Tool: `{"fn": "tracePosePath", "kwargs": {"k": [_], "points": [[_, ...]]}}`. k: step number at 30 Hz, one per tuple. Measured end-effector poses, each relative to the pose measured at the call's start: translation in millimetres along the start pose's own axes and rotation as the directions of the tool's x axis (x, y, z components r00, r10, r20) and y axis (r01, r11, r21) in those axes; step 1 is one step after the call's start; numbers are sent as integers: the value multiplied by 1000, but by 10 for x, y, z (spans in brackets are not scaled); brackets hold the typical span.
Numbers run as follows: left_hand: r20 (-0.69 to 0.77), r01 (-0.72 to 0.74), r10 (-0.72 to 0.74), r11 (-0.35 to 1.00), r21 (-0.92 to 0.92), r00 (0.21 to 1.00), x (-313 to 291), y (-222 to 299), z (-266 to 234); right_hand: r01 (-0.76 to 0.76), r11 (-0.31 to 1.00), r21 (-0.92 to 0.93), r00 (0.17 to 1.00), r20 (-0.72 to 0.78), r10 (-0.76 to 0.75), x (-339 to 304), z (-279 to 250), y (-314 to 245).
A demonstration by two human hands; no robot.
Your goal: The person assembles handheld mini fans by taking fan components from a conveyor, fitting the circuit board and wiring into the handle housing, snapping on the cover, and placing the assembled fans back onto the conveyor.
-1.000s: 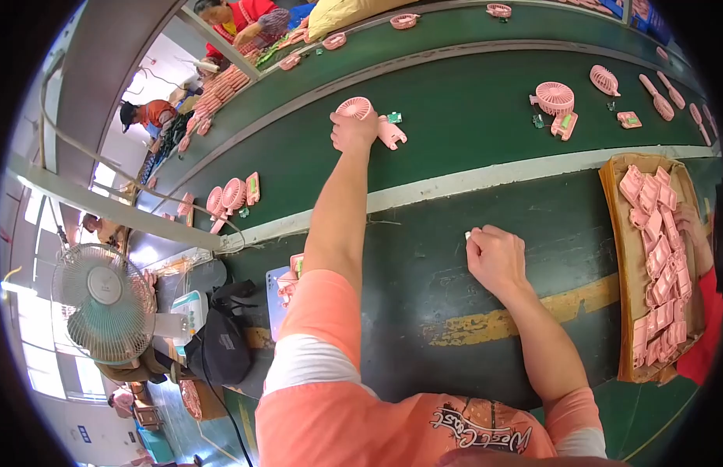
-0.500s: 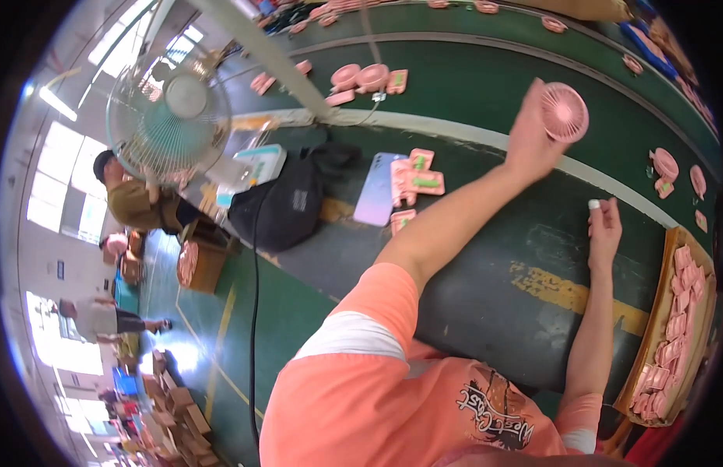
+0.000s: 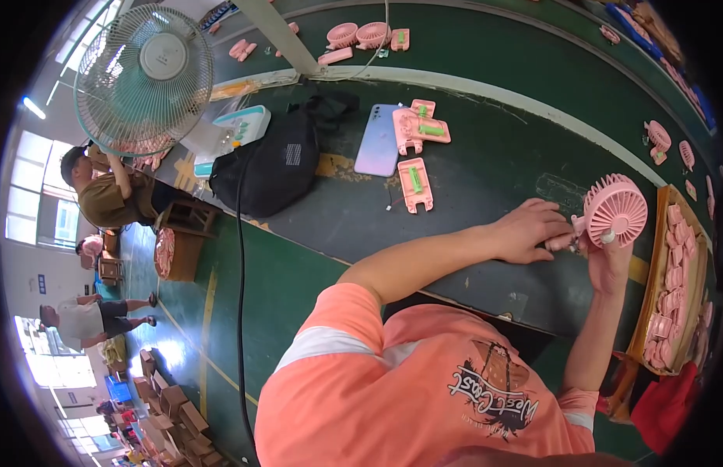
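A round pink fan head (image 3: pixel 615 208) with a ribbed grille is held over the dark green workbench (image 3: pixel 486 179). My left hand (image 3: pixel 529 229) grips its short stem from the left. My right hand (image 3: pixel 607 261) holds it from below, with a small white piece pinched at the thumb against the grille. Both hands meet at the fan, close in front of my chest.
Pink shell halves with green parts (image 3: pixel 417 184) and a pale phone (image 3: pixel 379 150) lie on the bench, beside a black bag (image 3: pixel 270 167). A cardboard tray of pink parts (image 3: pixel 673 288) is at right. A standing fan (image 3: pixel 143 70) and other workers are at left. The conveyor (image 3: pixel 533 62) carries pink fans.
My left hand lifted the pink fan head off the conveyor and brought it down to my right hand, which now also holds it. The view swung left and down.
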State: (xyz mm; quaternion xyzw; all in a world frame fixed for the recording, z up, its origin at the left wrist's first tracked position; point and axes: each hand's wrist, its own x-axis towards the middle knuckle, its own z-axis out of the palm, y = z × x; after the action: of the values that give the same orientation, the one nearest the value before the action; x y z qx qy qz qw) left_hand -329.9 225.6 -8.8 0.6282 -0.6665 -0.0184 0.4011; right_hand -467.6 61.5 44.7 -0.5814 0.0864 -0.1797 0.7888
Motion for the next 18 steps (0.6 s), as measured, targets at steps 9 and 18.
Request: {"fn": "tracePosePath", "kwargs": {"k": [9,18], "points": [[335,432,-299,368,-823,893,21,64,148,96,959,268,988,93,-125,-121,57,-182],[709,688,-212,-175,-705,673,-1,62,-118,239,940,243,970,-92,-223,184,229,-57]]}}
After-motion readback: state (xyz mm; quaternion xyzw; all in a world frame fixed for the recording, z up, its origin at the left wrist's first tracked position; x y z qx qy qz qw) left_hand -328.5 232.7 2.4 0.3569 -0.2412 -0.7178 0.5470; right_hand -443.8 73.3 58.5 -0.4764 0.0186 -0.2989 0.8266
